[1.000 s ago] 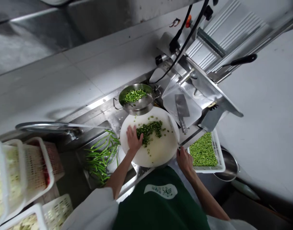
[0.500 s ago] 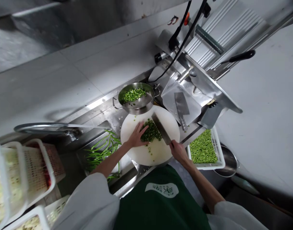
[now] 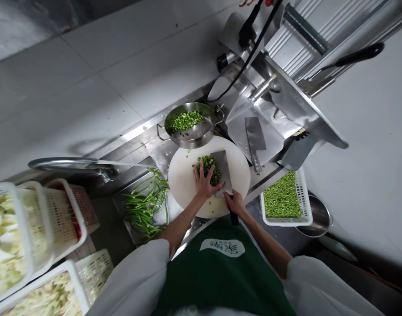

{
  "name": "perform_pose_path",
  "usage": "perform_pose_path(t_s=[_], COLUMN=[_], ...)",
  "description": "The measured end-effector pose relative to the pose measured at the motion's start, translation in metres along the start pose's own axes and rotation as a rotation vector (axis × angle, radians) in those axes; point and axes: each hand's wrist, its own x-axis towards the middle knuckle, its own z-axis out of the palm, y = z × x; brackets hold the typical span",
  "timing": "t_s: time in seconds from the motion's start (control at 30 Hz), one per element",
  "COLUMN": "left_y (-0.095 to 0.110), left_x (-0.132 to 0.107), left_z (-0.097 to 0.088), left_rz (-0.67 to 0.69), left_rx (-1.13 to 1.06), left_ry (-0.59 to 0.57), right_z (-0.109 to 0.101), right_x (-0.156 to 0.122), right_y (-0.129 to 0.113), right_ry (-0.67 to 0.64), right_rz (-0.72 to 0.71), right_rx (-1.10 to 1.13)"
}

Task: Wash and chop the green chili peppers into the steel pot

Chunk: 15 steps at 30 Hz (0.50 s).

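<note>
Lying under left fingers (image 3: 201, 172): chopped green pieces (image 3: 209, 163).

Lettering up, and it's on green apron (image 3: 201, 274): white leaf-shaped patch (image 3: 222, 252) across front, green characters (image 3: 233, 249) printed on it. Looking closer: larger, brush-like strokes toward picture's right end, smaller marks to their left, tiny row along upper edge. Too small and blurred, though; wording can't be read with certainty.
</note>
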Motion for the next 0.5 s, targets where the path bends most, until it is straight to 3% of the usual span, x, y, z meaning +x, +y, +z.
perform_pose_path(t_s=[0.1,0.2,0.37,0.5], left_y=[0.01,0.016,0.028,0.045], left_x=[-0.005,-0.008,-0.008,-0.002], left_z=[0.006,0.01,0.004,-0.012], left_rz=[-0.019,-0.003,0.064,0.086], left_rx=[-0.05,-0.081,-0.103,-0.092], left_ry=[0.094,0.161,0.194,0.155], right_z=[0.02,0.028,0.024,0.019], right_x=[-0.003,-0.008,-0.02,-0.029], right_y=[-0.005,-0.009,-0.014,-0.017], right_ry=[0.002,0.007,-0.039,-0.041], right_rz=[-0.045,-0.066,-0.056,-0.055], right_rx=[0.028,0.082,0.234,0.325])
